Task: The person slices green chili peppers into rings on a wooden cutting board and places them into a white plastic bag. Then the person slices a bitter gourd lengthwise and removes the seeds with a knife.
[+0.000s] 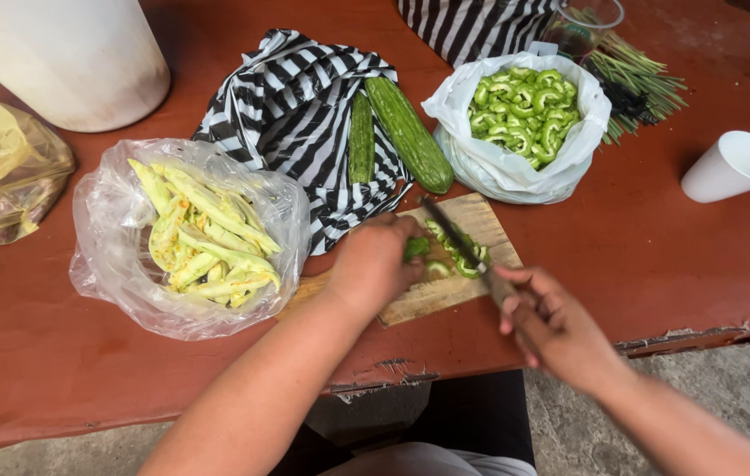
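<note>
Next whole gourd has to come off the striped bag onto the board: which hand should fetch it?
Left, probably. The left hand only steadies a green piece on the cutting board and lies nearer the two whole gourds on the striped bag. The right hand has its grip on the knife.

Single head-worn view, looking steeply down and forward from close above the near edge of a red table; floor shows nearest, bags and a white tub along the far edge.
</note>
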